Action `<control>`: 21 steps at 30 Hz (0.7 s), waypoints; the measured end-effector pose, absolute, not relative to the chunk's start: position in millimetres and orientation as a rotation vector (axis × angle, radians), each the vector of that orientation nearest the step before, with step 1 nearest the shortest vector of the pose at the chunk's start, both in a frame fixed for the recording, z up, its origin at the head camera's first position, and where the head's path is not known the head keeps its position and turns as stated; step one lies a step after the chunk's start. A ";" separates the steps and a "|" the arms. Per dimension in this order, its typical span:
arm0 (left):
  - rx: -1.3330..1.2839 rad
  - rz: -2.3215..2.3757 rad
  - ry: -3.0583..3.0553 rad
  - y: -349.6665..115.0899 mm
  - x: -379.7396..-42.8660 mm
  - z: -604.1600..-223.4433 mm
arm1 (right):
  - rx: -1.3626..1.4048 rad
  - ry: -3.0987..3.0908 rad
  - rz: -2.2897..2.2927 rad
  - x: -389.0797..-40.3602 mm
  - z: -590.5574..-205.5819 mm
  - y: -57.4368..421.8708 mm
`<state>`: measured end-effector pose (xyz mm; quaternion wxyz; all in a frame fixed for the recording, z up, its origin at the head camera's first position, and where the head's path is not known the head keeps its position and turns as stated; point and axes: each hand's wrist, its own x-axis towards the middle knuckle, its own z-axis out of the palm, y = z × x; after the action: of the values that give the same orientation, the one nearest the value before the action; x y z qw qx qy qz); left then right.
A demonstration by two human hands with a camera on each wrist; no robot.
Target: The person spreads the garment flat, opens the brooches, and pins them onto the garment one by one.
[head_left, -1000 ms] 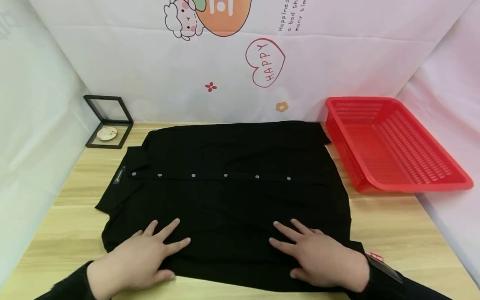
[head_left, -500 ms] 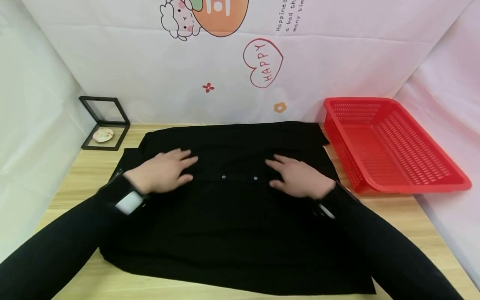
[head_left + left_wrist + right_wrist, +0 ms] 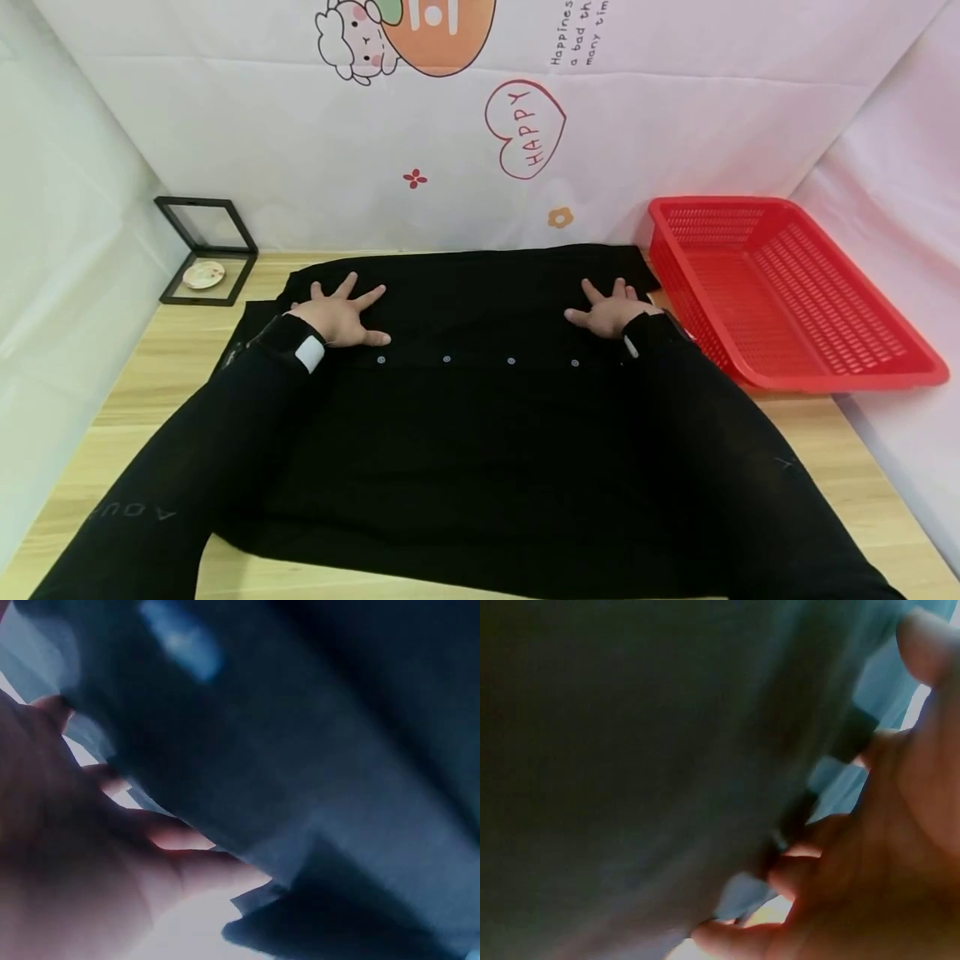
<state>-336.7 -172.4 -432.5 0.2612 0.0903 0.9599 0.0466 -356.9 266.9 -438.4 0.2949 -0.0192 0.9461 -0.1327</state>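
A black button-up shirt [image 3: 465, 450] lies spread flat on the wooden table, its collar toward the left and a row of pale buttons across it. My left hand [image 3: 337, 317] rests on the upper part near the collar, fingers spread. Toward the upper right, my right hand [image 3: 611, 313] touches the shirt with fingers spread as well. Both wrist views show the dark cloth close up, with the left hand [image 3: 82, 840] and right hand [image 3: 862, 847] against it. My sleeves cover the shirt's lower corners and part of the collar.
To the right stands a red plastic basket [image 3: 787, 379], close to the shirt's edge. A black-framed stand [image 3: 197, 300] with a small round item [image 3: 203, 274] sits at the back left. Behind the table hangs a white printed cloth [image 3: 300, 167].
Both hands have moved from the shirt's near part to its far part, then spread apart from each other. The shirt stays nearly in place.
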 end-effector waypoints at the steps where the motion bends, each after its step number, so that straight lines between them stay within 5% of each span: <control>1: 0.235 0.135 2.595 -173.5 -336.1 -432.8 | -0.019 2.511 -0.373 -357.0 -439.0 269.7; 21: 0.217 0.184 2.574 -170.0 -332.1 -426.7 | -0.021 2.481 -0.387 -361.1 -429.1 272.6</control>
<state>-332.1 -170.0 -426.7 0.2724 0.0808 0.9563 0.0683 -361.1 272.6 -429.1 0.3101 -0.0081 0.9393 -0.1466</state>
